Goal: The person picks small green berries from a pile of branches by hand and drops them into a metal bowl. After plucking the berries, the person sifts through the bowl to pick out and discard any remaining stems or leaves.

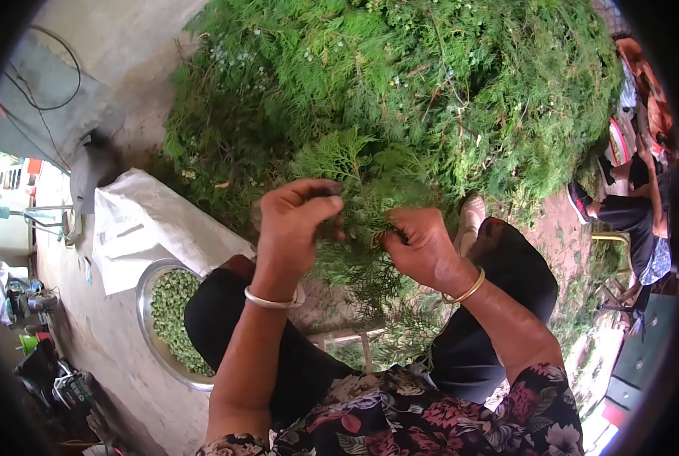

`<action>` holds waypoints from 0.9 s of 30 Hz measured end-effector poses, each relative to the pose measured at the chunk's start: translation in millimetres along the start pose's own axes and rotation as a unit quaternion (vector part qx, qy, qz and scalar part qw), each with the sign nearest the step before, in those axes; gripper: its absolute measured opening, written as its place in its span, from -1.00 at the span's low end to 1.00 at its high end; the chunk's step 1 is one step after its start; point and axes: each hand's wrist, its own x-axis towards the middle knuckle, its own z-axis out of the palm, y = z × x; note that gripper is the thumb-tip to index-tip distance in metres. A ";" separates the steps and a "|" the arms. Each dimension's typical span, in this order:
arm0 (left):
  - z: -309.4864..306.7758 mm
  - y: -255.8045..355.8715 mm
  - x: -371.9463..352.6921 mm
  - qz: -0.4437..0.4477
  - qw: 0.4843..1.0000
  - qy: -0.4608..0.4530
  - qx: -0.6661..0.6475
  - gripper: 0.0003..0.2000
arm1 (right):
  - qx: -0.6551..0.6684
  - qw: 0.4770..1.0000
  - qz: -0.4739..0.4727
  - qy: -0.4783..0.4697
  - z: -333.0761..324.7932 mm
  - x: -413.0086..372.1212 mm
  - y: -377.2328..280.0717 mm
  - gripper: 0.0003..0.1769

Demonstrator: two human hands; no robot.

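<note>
My right hand (419,245) is closed around a leafy evergreen sprig (376,285), which hangs down between my knees. To its left, my left hand (298,224) is raised with thumb and fingertips pressed together. Whatever may be in that pinch is too small to make out. Beyond both hands rises a large heap of green cypress-like branches (400,83), with small pale cones among the leaves. By my left knee sits a metal basin (142,313) that holds many small green cones (174,319).
A white sack (161,216) lies beside the basin. At the far right another person's leg (620,211) shows near the heap. Dark cables (74,72) hang at the upper left. Assorted belongings (55,380) stand on the lower left floor.
</note>
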 end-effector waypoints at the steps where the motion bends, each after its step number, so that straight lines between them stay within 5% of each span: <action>1: 6.1 -2.3 -0.9 -0.001 1.000 0.009 0.001 -0.74 | -0.002 1.000 0.002 -0.006 -0.4 0.0 -0.5 -0.83; 11: 17.8 -8.1 -6.6 -0.017 0.988 -0.039 0.146 -0.77 | -0.050 0.998 -0.030 -0.036 1.5 -2.9 3.7 -0.87; 19: 9.3 -0.8 -10.3 -0.043 0.995 -0.027 -0.086 -0.85 | 0.095 0.992 0.035 -0.069 -8.2 6.2 -9.7 -0.95; 23: 3.3 7.0 -12.7 -0.045 0.991 -0.066 -0.103 -0.85 | 0.112 0.992 0.010 -0.059 -9.5 8.3 -13.4 -0.93; 27: -28.4 21.5 -14.3 -0.006 0.989 -0.091 -0.117 -0.88 | 0.136 0.982 0.106 -0.072 -35.5 12.8 -10.3 -0.95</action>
